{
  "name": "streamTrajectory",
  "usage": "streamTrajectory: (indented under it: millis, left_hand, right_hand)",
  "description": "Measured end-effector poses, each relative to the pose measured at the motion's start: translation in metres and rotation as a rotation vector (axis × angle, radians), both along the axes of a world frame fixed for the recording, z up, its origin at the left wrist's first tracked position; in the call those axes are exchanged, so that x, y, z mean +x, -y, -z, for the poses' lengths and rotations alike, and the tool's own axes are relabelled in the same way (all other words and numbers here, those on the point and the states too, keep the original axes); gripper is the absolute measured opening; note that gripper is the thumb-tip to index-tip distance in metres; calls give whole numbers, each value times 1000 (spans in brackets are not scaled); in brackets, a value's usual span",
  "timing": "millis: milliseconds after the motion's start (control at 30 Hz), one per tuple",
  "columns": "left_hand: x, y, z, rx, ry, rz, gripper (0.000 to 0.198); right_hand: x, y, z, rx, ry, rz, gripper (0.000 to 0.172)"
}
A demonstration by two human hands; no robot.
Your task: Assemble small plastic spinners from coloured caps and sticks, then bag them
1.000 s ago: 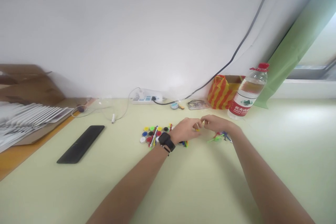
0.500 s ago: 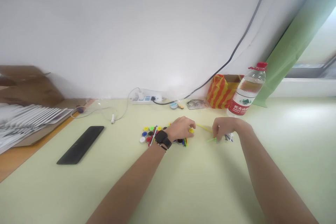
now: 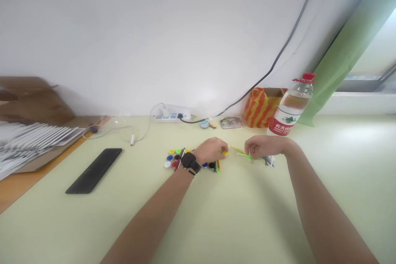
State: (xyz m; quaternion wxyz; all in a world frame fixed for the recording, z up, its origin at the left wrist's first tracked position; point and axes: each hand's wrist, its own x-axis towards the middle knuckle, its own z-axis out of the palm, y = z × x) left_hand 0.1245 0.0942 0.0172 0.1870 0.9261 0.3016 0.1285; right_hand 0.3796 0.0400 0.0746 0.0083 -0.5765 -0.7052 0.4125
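My left hand point(image 3: 213, 149), with a dark watch on its wrist, is closed in a pinch on a small yellow round piece point(image 3: 225, 154). Below and beside it lies a cluster of small round pieces, among them a white one point(image 3: 167, 165), a red one point(image 3: 175, 164) and a blue one point(image 3: 170, 158), with thin coloured strips among them. To the right, my right hand point(image 3: 260, 147) has its fingers pinched together on a thin bright green strip point(image 3: 244, 155). A yellow strip point(image 3: 237, 149) lies between the hands. White and blue bits point(image 3: 270, 161) show beneath my right wrist.
A large water bottle point(image 3: 289, 109) stands behind my right hand, beside a red-and-yellow striped bag point(image 3: 259, 109). A power strip point(image 3: 171, 114) with cables lies along the wall. On the left are a black flat object point(image 3: 94, 171) and an open cardboard box point(image 3: 34, 101) with white packets.
My right hand has moved slightly left, and the green strip at its fingertips has shifted up and left. My left hand, still pinching the yellow piece, has moved slightly left.
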Motion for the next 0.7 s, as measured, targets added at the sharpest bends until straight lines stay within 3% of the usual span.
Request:
streamTrajectory:
  millis: [100, 233, 367, 467, 600, 700]
  left_hand:
    - [0, 0, 0, 2, 32, -14, 11]
    - [-2, -1, -7, -2, 116, -45, 27]
    - [6, 4, -18, -116, 453, -13, 36]
    - [14, 10, -21, -184, 630, 31, 28]
    - [19, 12, -23, -191, 656, 66, 15]
    - [20, 13, -22, -187, 616, 66, 9]
  right_hand:
    - [0, 0, -1, 20, -72, 19, 35]
    - [-8, -4, -1, 132, -228, 73, 25]
    - [-24, -12, 3, 179, -502, 181, 23]
    - [-33, -16, 9, 197, -649, 242, 19]
    - [-36, -19, 15, 188, -667, 244, 18]
    - [-35, -19, 18, 279, -535, 191, 14]
